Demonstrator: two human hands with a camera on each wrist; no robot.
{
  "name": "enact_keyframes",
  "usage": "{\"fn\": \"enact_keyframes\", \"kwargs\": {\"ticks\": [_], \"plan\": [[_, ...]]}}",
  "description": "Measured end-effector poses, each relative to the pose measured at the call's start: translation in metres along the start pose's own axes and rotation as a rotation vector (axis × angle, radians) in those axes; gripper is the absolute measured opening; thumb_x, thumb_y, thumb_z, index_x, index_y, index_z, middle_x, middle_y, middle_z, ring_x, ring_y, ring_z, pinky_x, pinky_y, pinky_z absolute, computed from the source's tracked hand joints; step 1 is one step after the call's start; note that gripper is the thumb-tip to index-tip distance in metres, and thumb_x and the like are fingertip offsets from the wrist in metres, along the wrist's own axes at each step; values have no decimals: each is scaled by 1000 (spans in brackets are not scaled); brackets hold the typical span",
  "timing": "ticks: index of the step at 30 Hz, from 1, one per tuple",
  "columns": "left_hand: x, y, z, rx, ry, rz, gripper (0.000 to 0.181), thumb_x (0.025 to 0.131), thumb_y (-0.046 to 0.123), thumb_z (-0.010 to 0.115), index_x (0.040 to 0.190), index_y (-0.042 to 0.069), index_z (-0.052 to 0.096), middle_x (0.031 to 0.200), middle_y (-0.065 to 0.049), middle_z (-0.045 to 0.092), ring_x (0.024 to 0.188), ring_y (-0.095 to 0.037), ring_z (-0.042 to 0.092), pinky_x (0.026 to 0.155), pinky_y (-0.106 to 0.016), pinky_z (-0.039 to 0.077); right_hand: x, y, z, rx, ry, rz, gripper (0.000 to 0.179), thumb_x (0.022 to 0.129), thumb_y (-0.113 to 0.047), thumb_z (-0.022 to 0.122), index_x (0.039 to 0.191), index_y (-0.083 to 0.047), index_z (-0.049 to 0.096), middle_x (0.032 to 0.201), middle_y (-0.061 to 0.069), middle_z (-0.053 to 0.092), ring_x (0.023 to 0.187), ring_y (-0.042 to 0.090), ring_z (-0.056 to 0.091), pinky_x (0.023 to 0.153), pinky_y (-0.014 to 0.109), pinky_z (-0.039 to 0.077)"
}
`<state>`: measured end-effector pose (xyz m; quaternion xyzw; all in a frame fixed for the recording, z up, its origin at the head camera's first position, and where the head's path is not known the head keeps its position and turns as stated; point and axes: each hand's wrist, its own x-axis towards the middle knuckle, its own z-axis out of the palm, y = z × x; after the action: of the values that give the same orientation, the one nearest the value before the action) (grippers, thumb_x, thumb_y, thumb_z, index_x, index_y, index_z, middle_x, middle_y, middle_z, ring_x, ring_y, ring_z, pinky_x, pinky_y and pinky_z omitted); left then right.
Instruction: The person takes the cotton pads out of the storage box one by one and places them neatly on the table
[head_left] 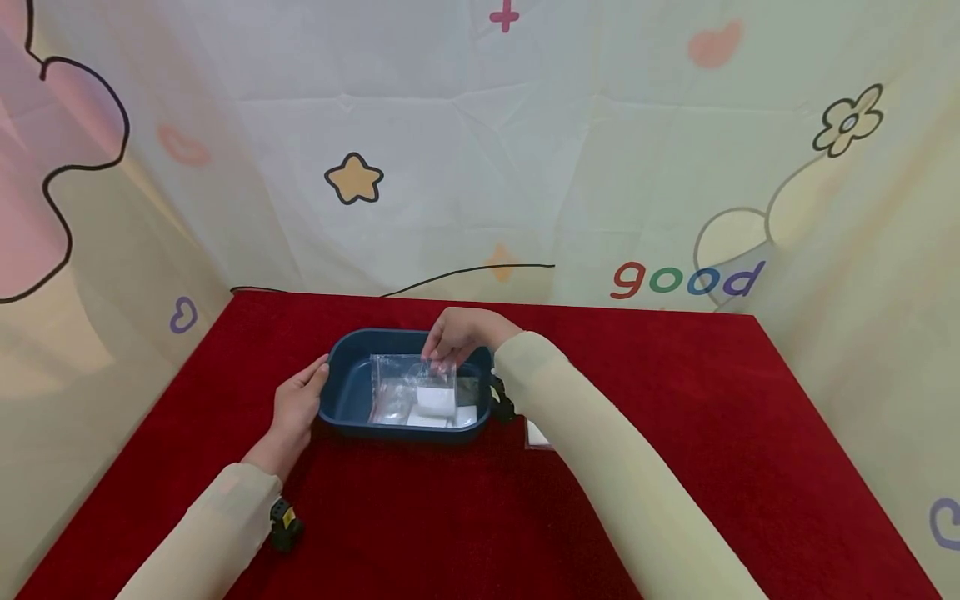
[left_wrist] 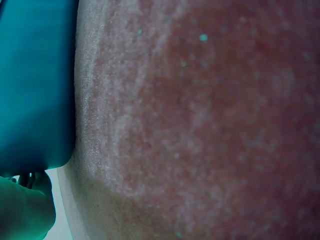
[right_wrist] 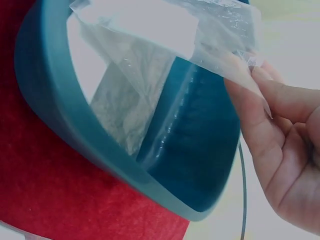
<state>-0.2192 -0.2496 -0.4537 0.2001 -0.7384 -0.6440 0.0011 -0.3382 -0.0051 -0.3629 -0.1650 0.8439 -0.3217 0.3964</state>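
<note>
A dark blue rectangular plastic basin (head_left: 347,390) sits on the red cloth. My left hand (head_left: 295,408) grips its left end, thumb at the rim; in the left wrist view that hand (left_wrist: 25,207) shows at the basin's (left_wrist: 35,85) end. Over the right half of the basin, my right hand (head_left: 459,333) pinches the top edge of a clear plastic bag (head_left: 392,379) between thumb and fingers. The bag hangs inside the rim, with a white label or card in its lower part. Beneath it lie more clear bags with white pieces (head_left: 467,415).
A flat clear packet with white in it (head_left: 537,437) lies on the red cloth (head_left: 420,517), partly hidden by my right sleeve. Behind the table hangs a printed pale curtain (head_left: 465,167). Wrist cameras (head_left: 285,525) are strapped to both arms.
</note>
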Motion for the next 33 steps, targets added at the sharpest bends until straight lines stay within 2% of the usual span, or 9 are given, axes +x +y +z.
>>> {"fn": "enact_keyframes", "kwargs": {"ticks": [9, 19, 24, 33], "plan": [[-1, 0, -1, 5, 5, -7, 51, 111, 27, 44, 158, 10, 38, 168, -10, 32, 158, -26, 26, 129, -43, 28, -9, -1, -5, 36, 19, -73, 24, 102, -5, 61, 121, 2, 73, 82, 4, 73, 69, 11, 67, 67, 20, 58], [-1, 1, 1, 5, 8, -5, 50, 111, 27, 44, 157, 10, 39, 168, -11, 33, 157, -27, 28, 128, -43, 30, -17, 0, -13, 56, 44, -110, 26, 101, -8, 62, 125, 0, 71, 85, 5, 73, 72, 12, 69, 68, 20, 59], [0, 0, 1, -4, 4, -1, 51, 111, 28, 45, 157, 9, 39, 168, -12, 32, 157, -28, 28, 129, -44, 29, -26, 5, -16, 81, 91, -132, 28, 101, -10, 64, 126, -1, 71, 87, 6, 74, 73, 12, 70, 69, 20, 59], [-2, 0, 0, -11, -2, -1, 51, 111, 27, 44, 158, 9, 38, 168, -12, 32, 157, -28, 28, 128, -44, 30, -43, 17, -23, 155, 174, -181, 30, 100, -13, 65, 128, -3, 70, 101, 10, 76, 79, 12, 69, 69, 19, 58]]}}
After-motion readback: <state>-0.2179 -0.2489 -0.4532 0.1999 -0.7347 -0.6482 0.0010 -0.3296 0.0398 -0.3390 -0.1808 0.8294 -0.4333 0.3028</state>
